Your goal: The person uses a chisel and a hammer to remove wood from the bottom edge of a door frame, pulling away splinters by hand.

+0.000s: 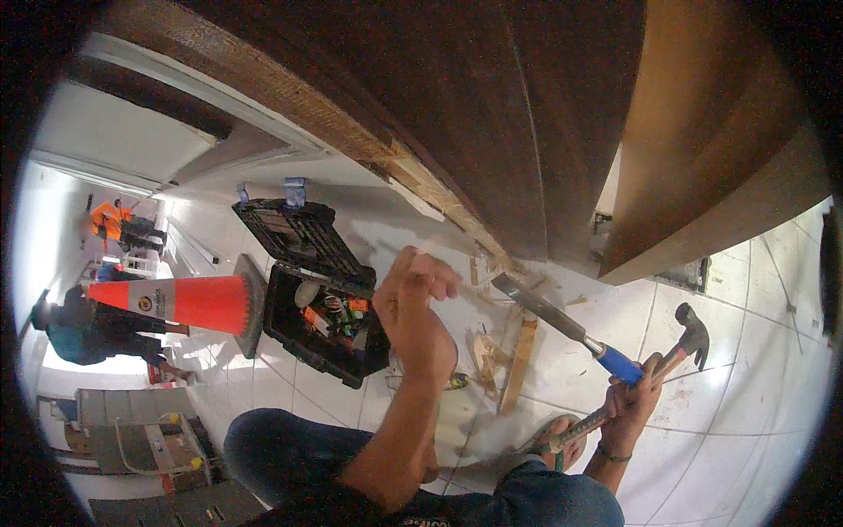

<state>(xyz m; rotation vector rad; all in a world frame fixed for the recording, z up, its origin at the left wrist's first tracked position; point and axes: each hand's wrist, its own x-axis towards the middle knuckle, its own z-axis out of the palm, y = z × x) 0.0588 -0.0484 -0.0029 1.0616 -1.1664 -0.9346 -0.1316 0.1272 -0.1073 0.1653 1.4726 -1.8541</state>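
My left hand [414,290] is raised in the middle, near the splintered wooden edge [465,224] of a dark brown door [553,105]; its fingers are partly curled and blurred. My right hand [634,395], lower right, grips both a blue-handled chisel [617,363] and a hammer [688,338] with its head upward. The chisel's steel blade points up-left toward the wood edge. Loose wood strips [518,364] and splinters lie on the tiled floor below.
An open black toolbox [285,325] holds mixed tools. An orange cone [198,303] appears beside it. A person in orange [114,220] and another in dark clothing [70,334] are farther left. Grey boxes or cases [123,404] lie lower left. My knees [553,501] are at the bottom.
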